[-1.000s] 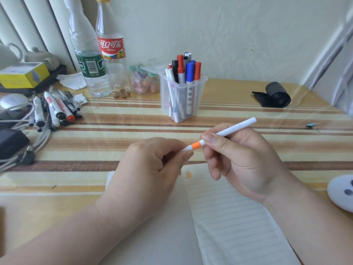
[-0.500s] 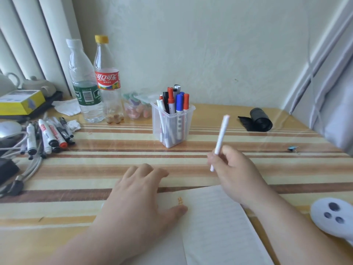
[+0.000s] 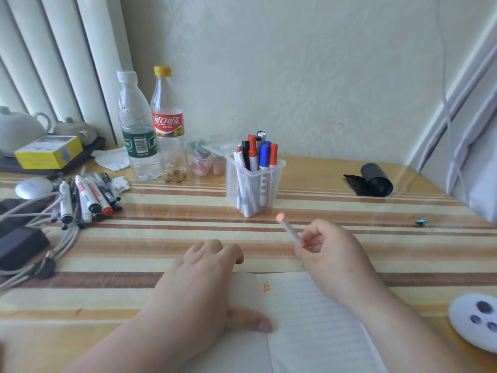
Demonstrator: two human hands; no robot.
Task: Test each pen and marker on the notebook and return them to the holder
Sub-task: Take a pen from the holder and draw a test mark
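My right hand (image 3: pixel 333 254) pinches a thin white pen (image 3: pixel 289 228) with an orange end, tilted up and left toward the clear plastic holder (image 3: pixel 254 184). That holder stands mid-table with several red, blue, black and white pens upright in it. My left hand (image 3: pixel 199 275) lies flat, fingers relaxed, on the left page of the open lined notebook (image 3: pixel 309 313), thumb on the paper. A small orange mark (image 3: pixel 266 287) sits near the top of the right page. A heap of loose markers (image 3: pixel 88 195) lies at the left.
Two plastic bottles (image 3: pixel 150 135) and a small jar stand behind the holder. Cables, a mouse and a yellow box crowd the left edge. A black roll (image 3: pixel 375 180) lies at the back right, a binder clip (image 3: pixel 423 222) at the right, a white round object (image 3: pixel 476 319) near my right forearm.
My left hand let go of the pen and settled flat on the notebook. My right hand turned the pen, so its orange end now points up toward the holder. The view tilted up.
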